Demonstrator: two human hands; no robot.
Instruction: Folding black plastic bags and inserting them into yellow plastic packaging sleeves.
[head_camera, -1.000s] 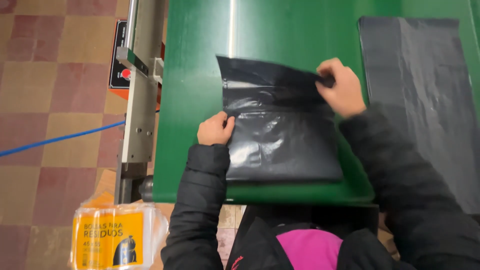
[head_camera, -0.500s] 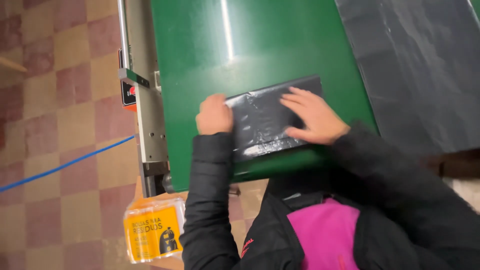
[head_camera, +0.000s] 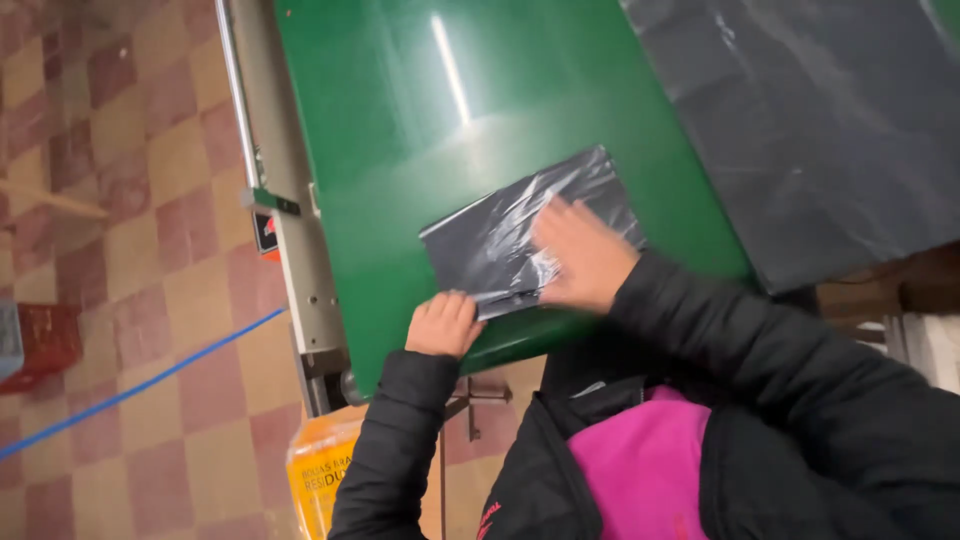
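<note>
A folded black plastic bag (head_camera: 500, 235) lies near the front edge of a green table (head_camera: 400, 130). My right hand (head_camera: 583, 255) presses flat on the bag's right part, fingers spread and blurred. At the bag's lower left corner, my left hand (head_camera: 443, 323) rests with curled fingers and pins that corner to the table. Both arms wear black sleeves.
A larger flat black plastic sheet (head_camera: 830, 130) covers the table's right side. A grey metal rail (head_camera: 285, 220) runs along the table's left edge. Below the table stands a yellow package (head_camera: 325, 475). A blue line (head_camera: 140, 385) crosses the checkered floor (head_camera: 110, 140).
The bag went from half open to folded over into a smaller rectangle. My right hand moved from gripping its top edge to lying flat on it. The view tilted.
</note>
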